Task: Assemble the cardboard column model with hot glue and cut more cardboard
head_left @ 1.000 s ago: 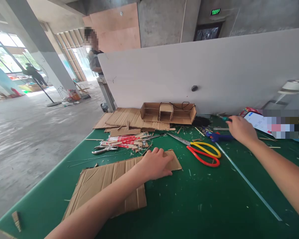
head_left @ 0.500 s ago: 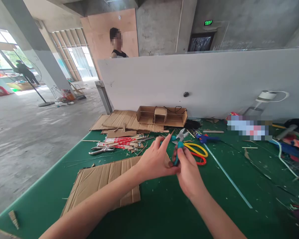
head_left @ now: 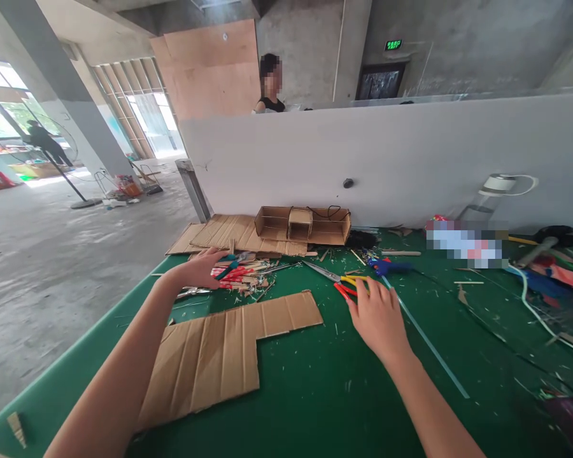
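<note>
My left hand [head_left: 198,270] is at the far left of the table, its fingers closed around the teal handles of diagonal cutters [head_left: 228,266]. The jaws point right, over a pile of red-and-white packets and thin sticks [head_left: 243,275]. My right hand [head_left: 377,315] grips the handles of scissors [head_left: 332,275], one loop red and the other yellow. Their blades point away and to the left, slightly parted at most. Between my arms lies a cut piece of corrugated cardboard [head_left: 219,356] with a notched corner.
A cardboard box structure [head_left: 303,228] with black cord stands by the white partition [head_left: 286,159]. Right of the scissors are a blue glue gun [head_left: 391,266] and a clear strip [head_left: 430,340]. Cables and clutter lie at far right. A person [head_left: 270,86] is behind the partition.
My hands have separated. The cutters went from my right hand to my left, which moved left over the pile. My right hand has come down onto the scissors.
</note>
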The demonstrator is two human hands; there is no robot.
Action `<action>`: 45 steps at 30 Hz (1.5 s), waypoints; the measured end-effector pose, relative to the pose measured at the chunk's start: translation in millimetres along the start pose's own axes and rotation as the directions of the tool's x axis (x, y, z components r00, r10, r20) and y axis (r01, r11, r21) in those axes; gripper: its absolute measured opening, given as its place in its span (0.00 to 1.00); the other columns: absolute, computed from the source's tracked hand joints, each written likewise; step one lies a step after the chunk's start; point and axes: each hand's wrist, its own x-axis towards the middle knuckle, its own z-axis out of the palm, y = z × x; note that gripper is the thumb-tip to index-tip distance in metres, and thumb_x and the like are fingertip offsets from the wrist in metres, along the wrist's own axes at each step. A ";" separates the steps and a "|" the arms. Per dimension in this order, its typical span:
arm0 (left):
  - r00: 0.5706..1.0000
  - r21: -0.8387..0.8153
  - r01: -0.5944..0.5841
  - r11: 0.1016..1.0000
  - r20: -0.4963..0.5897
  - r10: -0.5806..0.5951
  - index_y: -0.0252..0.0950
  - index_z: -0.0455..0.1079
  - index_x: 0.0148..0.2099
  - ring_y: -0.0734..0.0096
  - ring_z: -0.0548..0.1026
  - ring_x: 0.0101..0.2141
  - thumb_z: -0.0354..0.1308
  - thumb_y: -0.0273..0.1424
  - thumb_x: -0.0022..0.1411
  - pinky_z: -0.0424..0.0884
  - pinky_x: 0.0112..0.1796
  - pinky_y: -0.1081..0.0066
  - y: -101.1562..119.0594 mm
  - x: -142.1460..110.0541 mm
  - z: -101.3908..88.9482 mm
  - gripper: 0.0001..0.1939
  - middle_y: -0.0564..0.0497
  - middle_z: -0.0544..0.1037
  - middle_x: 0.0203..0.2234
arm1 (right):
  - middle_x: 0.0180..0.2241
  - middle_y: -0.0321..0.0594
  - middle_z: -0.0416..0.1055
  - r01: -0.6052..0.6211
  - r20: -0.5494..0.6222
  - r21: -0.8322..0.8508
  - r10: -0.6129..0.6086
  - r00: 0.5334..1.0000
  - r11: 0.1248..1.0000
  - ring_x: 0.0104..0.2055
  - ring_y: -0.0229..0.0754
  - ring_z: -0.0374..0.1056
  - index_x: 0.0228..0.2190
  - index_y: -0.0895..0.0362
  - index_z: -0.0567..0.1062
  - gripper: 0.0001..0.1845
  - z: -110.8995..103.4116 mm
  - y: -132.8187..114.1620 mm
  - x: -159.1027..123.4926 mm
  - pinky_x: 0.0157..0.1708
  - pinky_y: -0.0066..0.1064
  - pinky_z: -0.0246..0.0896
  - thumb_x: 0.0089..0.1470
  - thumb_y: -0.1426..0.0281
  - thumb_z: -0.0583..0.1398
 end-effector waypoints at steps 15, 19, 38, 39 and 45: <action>0.976 0.108 -0.168 0.980 0.155 0.150 0.39 0.64 0.58 0.51 0.75 0.46 0.49 0.54 0.56 0.68 0.46 0.59 98.7 -7.9 11.0 0.34 0.42 0.75 0.49 | 0.35 0.53 0.73 -0.070 0.125 -0.141 0.088 0.988 0.988 0.37 0.55 0.69 0.39 0.63 0.74 0.14 -1.0 8.7 9.4 0.40 0.42 0.52 0.57 0.72 0.51; 0.959 0.192 -0.209 0.959 0.232 0.162 0.34 0.67 0.53 0.45 0.74 0.45 0.59 0.57 0.43 0.69 0.42 0.58 131.1 -9.4 34.2 0.41 0.37 0.76 0.46 | 0.31 0.52 0.73 -0.148 0.050 -0.177 0.159 0.986 0.973 0.36 0.54 0.68 0.32 0.62 0.73 0.10 -5.4 5.5 5.0 0.38 0.42 0.48 0.52 0.73 0.52; 0.981 -0.186 -0.168 0.968 0.070 0.183 0.38 0.64 0.46 0.60 0.74 0.40 0.58 0.57 0.47 0.65 0.34 0.68 101.0 -6.9 -1.5 0.32 0.47 0.75 0.44 | 0.27 0.34 0.65 -0.371 0.513 0.702 -0.070 0.856 0.608 0.29 0.42 0.64 0.29 0.51 0.61 0.24 -59.4 15.2 -14.8 0.32 0.34 0.61 0.55 0.44 0.49; 0.986 -0.189 -0.151 0.970 0.045 0.162 0.38 0.64 0.46 0.60 0.74 0.39 0.57 0.57 0.47 0.65 0.33 0.68 98.2 -7.5 -5.3 0.33 0.47 0.75 0.43 | 0.28 0.35 0.66 -0.365 0.524 0.714 -0.112 0.844 0.597 0.30 0.42 0.65 0.30 0.51 0.63 0.24 -62.8 17.4 -20.0 0.33 0.35 0.63 0.55 0.44 0.49; 0.986 -0.213 -0.144 0.966 -0.110 0.123 0.37 0.61 0.38 0.66 0.70 0.31 0.56 0.57 0.49 0.60 0.29 0.69 86.8 -11.3 -18.3 0.28 0.51 0.72 0.32 | 0.30 0.38 0.70 -0.319 0.602 0.670 -0.240 0.761 0.670 0.30 0.43 0.66 0.34 0.51 0.69 0.25 -76.8 25.1 -35.7 0.29 0.35 0.66 0.53 0.43 0.51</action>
